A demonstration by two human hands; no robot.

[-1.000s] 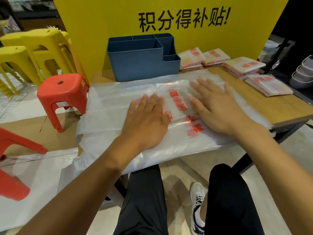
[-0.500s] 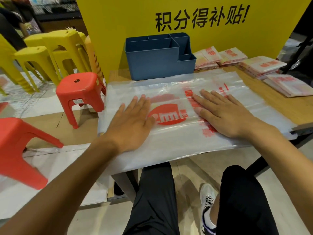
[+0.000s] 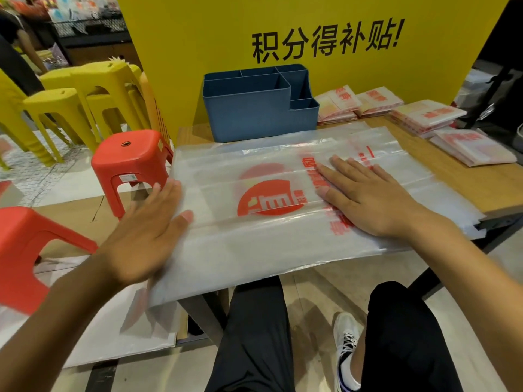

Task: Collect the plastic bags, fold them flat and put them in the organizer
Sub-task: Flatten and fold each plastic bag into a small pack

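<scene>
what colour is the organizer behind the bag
Blue, a dusty mid-blue all over; the organizer shows clearly in the head view.

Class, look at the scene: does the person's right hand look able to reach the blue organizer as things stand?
Probably yes. The right hand lies flat on the plastic bag, and between it and the blue organizer at the table's back there is only flat bag; nothing upright stands in the way.

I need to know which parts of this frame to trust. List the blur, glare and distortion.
Head view: the left hand is smeared by motion blur at the plastic bag's left edge; the right hand lying flat on it is sharp. Soft glare streaks run along the bag's creases. Wide-angle distortion leans the yellow board edges and tilts the blue organizer.
</scene>
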